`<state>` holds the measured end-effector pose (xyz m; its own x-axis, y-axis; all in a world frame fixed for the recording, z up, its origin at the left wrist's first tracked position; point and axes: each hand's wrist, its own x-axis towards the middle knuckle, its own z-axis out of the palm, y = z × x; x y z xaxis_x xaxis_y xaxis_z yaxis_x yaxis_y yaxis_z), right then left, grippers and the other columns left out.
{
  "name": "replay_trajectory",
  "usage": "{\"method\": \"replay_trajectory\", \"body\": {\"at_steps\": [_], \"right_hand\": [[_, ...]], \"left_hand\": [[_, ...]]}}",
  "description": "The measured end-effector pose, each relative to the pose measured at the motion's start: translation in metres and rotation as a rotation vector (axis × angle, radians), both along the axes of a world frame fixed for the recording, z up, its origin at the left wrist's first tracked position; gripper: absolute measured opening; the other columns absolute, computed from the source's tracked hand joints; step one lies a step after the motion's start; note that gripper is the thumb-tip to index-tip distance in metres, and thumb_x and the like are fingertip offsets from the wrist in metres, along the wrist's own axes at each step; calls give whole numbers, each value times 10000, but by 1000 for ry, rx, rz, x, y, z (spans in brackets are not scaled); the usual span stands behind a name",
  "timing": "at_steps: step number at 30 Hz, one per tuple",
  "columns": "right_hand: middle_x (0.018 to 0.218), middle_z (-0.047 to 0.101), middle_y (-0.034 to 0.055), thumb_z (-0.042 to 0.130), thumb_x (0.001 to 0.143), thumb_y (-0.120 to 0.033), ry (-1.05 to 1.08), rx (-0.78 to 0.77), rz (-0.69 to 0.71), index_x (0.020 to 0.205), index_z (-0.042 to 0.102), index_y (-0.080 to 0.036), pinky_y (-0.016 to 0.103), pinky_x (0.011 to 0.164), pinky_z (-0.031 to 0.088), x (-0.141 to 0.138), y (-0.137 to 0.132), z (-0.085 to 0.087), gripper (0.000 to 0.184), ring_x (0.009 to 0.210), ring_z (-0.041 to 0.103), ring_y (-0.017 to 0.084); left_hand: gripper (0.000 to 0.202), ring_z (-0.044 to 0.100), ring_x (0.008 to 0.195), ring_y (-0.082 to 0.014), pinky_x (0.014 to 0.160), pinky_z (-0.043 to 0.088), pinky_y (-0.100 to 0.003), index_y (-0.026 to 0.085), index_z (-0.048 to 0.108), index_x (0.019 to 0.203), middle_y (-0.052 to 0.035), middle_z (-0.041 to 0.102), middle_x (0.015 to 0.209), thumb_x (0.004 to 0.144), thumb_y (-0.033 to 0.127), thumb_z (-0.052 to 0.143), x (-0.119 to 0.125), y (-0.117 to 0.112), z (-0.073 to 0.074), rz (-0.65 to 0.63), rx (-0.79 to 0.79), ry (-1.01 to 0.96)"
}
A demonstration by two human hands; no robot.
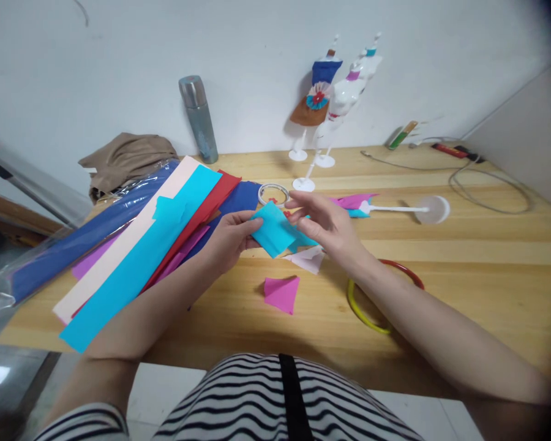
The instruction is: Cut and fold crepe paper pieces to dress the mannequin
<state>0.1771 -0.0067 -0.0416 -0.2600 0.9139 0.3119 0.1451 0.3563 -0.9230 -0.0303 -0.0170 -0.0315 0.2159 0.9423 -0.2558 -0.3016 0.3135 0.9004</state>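
Both my hands hold a cyan piece of paper (pixel 273 229) just above the wooden table (pixel 463 263). My left hand (pixel 229 237) pinches its left edge, fingers closed on it. My right hand (pixel 324 222) grips its right side, with thumb and fingers pressed on the sheet. Below the paper lie a white paper scrap (pixel 308 260) and a folded magenta paper piece (pixel 282 294). A roll of clear tape (pixel 273 194) sits just behind my hands.
Long crepe sheets in blue, pink, cyan and red (pixel 133 245) fan out at left beside a plastic wrapper. A steel flask (pixel 198 117), small dress-form figures (pixel 330 104), a fallen white stand (pixel 413 209), cables (pixel 487 184) and a red-yellow ring (pixel 367 306) share the table.
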Motion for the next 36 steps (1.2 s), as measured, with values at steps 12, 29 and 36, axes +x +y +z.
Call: {"method": "replay_trajectory", "body": {"at_steps": [12, 29, 36], "right_hand": [[632, 643, -4, 903, 623, -446, 188, -458, 51, 678, 596, -220, 315, 568, 512, -12, -2, -3, 385, 568, 604, 156], [618, 631, -16, 898, 626, -461, 241, -500, 134, 653, 603, -218, 299, 567, 518, -12, -2, -3, 383, 544, 565, 127], [671, 655, -3, 910, 628, -534, 273, -515, 171, 697, 646, -213, 292, 561, 504, -11, 1, -9, 421, 567, 566, 125]], "left_hand": [[466, 715, 653, -164, 624, 611, -264, 128, 777, 827, -60, 762, 746, 541, 444, 965, 3, -6, 0, -50, 75, 142], [444, 675, 498, -141, 500, 546, -213, 135, 702, 709, -44, 709, 581, 618, 524, 896, -3, 0, 4, -16, 93, 240], [443, 678, 490, -150, 476, 527, -209, 135, 709, 739, -30, 696, 548, 636, 526, 891, -5, 3, 6, -8, 195, 351]]}}
